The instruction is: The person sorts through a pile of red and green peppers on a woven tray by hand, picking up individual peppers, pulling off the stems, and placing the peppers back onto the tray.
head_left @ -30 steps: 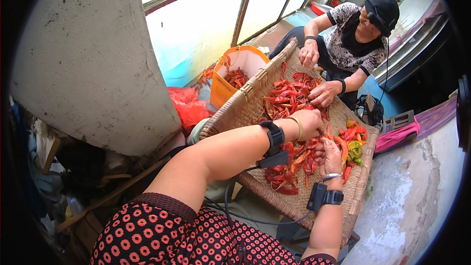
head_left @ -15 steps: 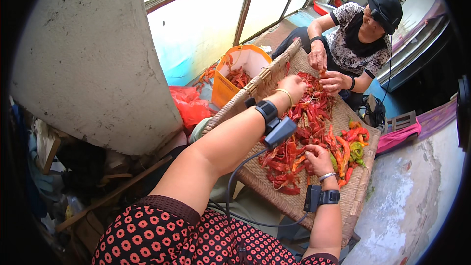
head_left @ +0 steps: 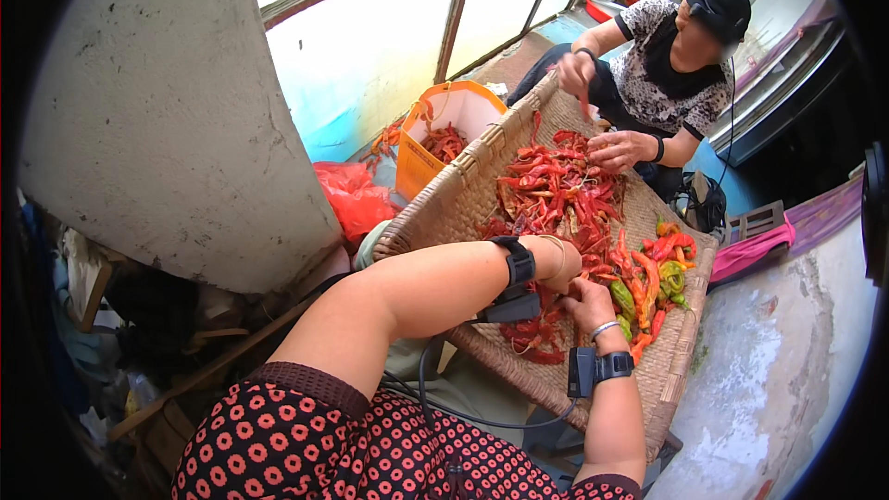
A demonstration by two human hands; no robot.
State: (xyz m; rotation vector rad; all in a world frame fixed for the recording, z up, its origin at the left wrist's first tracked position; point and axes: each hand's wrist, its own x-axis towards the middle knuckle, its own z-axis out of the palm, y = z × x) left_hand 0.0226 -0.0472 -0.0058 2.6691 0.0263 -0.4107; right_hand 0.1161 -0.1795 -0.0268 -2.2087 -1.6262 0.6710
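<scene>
My left hand (head_left: pixel 561 262) is reached over the pile of red chili peppers (head_left: pixel 556 181), its fingers curled down and mostly hidden behind the hand. Close against it, my right hand (head_left: pixel 593 306) has thumb and fingers pinched together over dark red chilies; what lies in the pinch is hidden. Both hands are above the near half of a woven basket tray (head_left: pixel 482 338). Beside my right hand lie green peppers (head_left: pixel 623 300), and orange and red ones (head_left: pixel 648 280) lie to the right of these.
Across the tray, a co-worker (head_left: pixel 685 46) handles chilies with both hands. An orange bucket (head_left: pixel 421 167) with chilies in it stands left of the tray, near a red plastic bag (head_left: pixel 352 194). A cable (head_left: pixel 422 380) runs between my wrist devices. A rough wall (head_left: pixel 185 111) rises at left.
My left hand has come back from the far part of the pile to meet my right hand, which has shifted slightly left. The co-worker's hands have moved apart, one rising toward the tray's far edge.
</scene>
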